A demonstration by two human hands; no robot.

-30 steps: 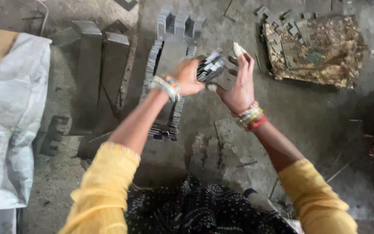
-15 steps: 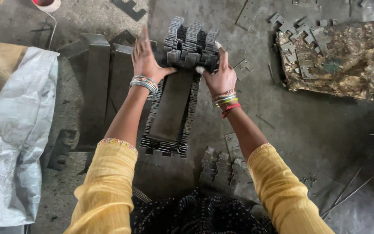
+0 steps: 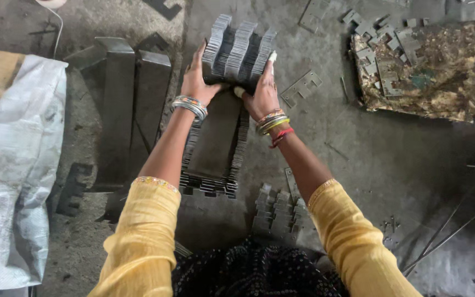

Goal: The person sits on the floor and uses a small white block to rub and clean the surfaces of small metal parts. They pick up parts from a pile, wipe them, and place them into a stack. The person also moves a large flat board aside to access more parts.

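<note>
Here the stack of E-shaped metal plates (image 3: pixel 238 52) sits between both hands, long axis running away from the person; left hand (image 3: pixel 196 82) and right hand (image 3: pixel 262 93) clasp its sides equally close.

Dark grey stack of notched metal plates (image 3: pixel 238 52), yellow sleeves (image 3: pixel 138 236), white woven sack (image 3: pixel 17 165), multicoloured bangles (image 3: pixel 273 122), rusty brown-green mottled sheet (image 3: pixel 435 82).

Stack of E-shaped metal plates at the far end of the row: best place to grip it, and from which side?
Clamp the stack of E-shaped plates across its two outer flanks, coming from above on both sides, as the left hand and right hand do. The plates are loose, thin sheets on edge; probably only squeezing the flat sides keeps them together, while the toothed top gives no flat hold.
</note>
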